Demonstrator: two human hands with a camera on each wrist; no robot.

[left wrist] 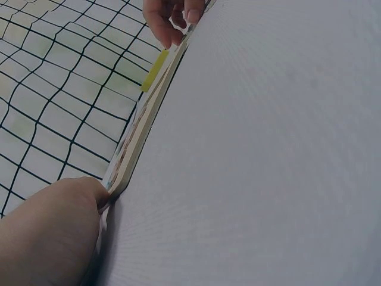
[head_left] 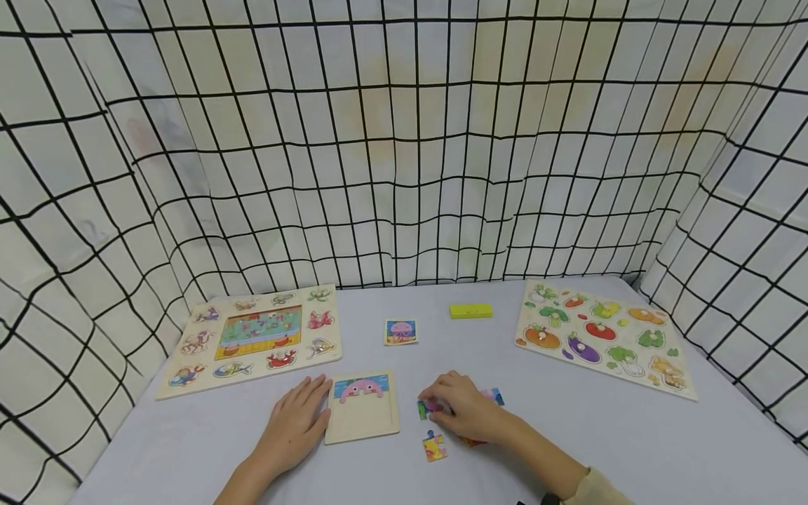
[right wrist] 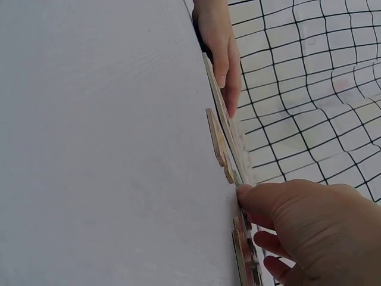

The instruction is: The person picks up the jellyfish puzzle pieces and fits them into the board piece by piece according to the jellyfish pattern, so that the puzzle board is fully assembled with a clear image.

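A small wooden puzzle board lies on the table with pink-creature pieces across its top. My left hand rests flat at the board's left edge, fingers straight and thumb touching its side. My right hand is right of the board, its curled fingers and thumb on a green and pink puzzle piece, partly hidden. Below it lies a yellow puzzle piece. More pieces lie beneath and behind the right hand, mostly covered. In the right wrist view, the thumb is low at the tabletop.
A picture card lies beyond the board, with a yellow block to its right. A sea-animal puzzle stands back left, and a vegetable puzzle back right. Black netting over white cloth surrounds the table.
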